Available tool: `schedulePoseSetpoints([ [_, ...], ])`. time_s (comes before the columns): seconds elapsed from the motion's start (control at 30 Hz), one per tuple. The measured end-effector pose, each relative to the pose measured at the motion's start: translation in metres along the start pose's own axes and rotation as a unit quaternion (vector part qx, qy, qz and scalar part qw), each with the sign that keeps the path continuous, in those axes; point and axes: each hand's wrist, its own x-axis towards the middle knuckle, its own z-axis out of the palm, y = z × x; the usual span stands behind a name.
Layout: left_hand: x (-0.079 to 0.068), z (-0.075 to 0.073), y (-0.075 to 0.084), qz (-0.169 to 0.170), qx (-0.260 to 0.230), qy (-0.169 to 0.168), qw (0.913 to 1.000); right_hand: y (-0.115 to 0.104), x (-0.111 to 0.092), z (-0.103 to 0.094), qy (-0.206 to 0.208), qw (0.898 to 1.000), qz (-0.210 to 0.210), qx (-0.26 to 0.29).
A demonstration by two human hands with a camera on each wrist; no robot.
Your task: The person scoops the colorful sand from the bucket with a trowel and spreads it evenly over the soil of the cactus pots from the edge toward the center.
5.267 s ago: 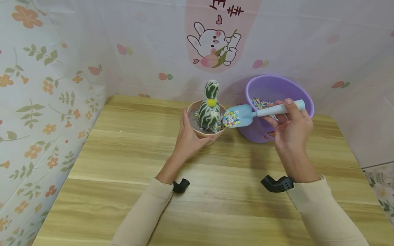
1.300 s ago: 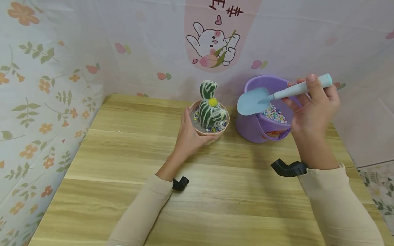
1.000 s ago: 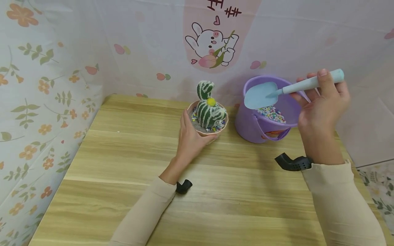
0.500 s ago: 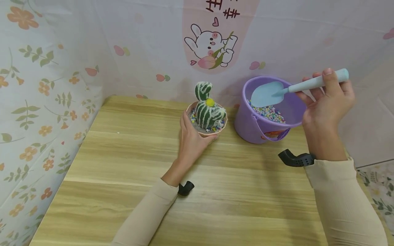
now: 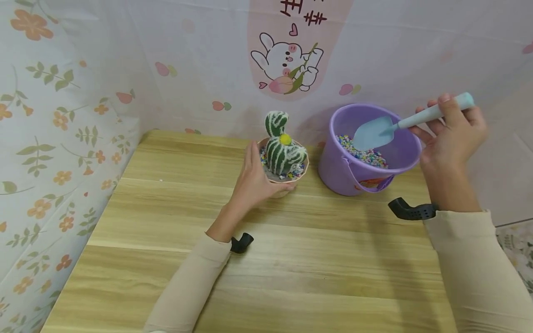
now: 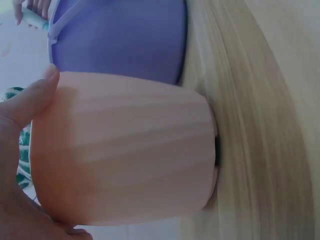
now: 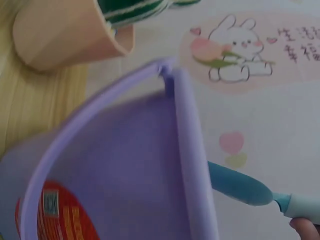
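Note:
My left hand (image 5: 253, 181) grips the rim of a peach flowerpot (image 6: 125, 150), thumb at the near side. In the pot a green-and-white striped fuzzy cactus (image 5: 280, 156) with a yellow pompom leans left. Grey filling and colored pebbles surround its base. My right hand (image 5: 455, 134) holds a light blue trowel (image 5: 374, 133) by its handle. The trowel's blade tilts down over a purple bucket (image 5: 339, 171), and no pebbles show on it. Multicolored pebbles (image 5: 370, 159) lie inside the bucket; the right wrist view shows only its outer wall and handle.
The pot and bucket stand side by side at the back of a wooden table (image 5: 270, 277). A printed cloth (image 5: 187, 69) hangs right behind them. One small white speck (image 5: 161, 180) lies on the table at left. The bucket's handle hangs down its front.
The pebble-loaded trowel was at the pot's right rim; its blade emptied and moved right, then lowered over the bucket. More pebbles lie in the pot, and the cactus leans further left.

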Motion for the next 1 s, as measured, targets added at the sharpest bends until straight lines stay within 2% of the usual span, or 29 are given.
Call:
schedulePoseSetpoints([
  [0.13, 0.002, -0.005, 0.0, -0.024, 0.021, -0.034, 0.9989, -0.002, 0.007, -0.002, -0.004, 1.0, -0.002, -0.02],
  [0.23, 0.005, -0.009, 0.0, -0.026, 0.033, -0.049, 0.9979, -0.004, 0.013, -0.003, -0.011, 0.999, 0.001, -0.033],
  [0.4, 0.01, -0.014, 0.0, -0.024, 0.02, -0.075, 0.9967, -0.008, 0.022, -0.005, -0.025, 0.997, 0.01, -0.075],
  [0.57, 0.012, -0.016, 0.001, -0.055, 0.01, -0.102, 0.9933, -0.009, 0.031, -0.01, -0.033, 0.992, 0.023, -0.117],
  [0.7, 0.01, -0.015, 0.002, -0.068, 0.016, -0.098, 0.9928, -0.007, 0.038, -0.014, -0.041, 0.989, 0.041, -0.137],
  [0.9, 0.008, -0.01, 0.007, -0.075, 0.017, -0.067, 0.9948, -0.005, 0.049, -0.02, -0.053, 0.984, 0.056, -0.163],
  [1.0, 0.007, -0.008, 0.01, -0.078, 0.019, -0.048, 0.9956, -0.004, 0.053, -0.021, -0.057, 0.984, 0.061, -0.159],
])
